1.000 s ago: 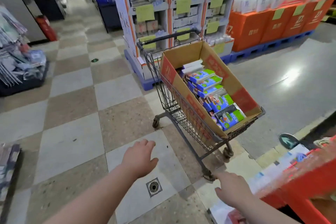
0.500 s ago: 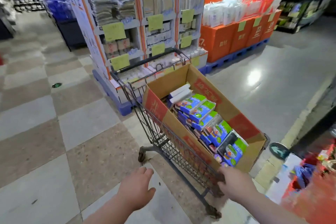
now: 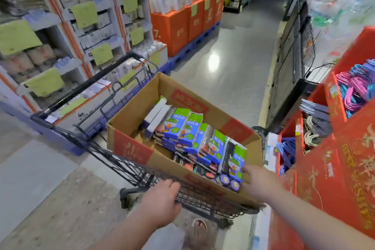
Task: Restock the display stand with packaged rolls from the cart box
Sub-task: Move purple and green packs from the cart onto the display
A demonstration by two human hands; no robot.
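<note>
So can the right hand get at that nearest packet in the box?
Probably yes. The right hand is already inside the open-topped cardboard box, fingertips at the nearest packet, with nothing lying over it.

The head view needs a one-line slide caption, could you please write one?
Right hand reaches a packaged roll in the cardboard box; left hand rests at the cart.

Box (image 3: 132,126) sits in cart (image 3: 113,160), dead ahead. Packaged rolls (image 3: 194,138) lie stacked in box, toward its right side. Display stand (image 3: 334,168) just right of cart. Shelving (image 3: 85,32) behind cart on left; stacked cartons (image 3: 182,26) farther back, centre.
</note>
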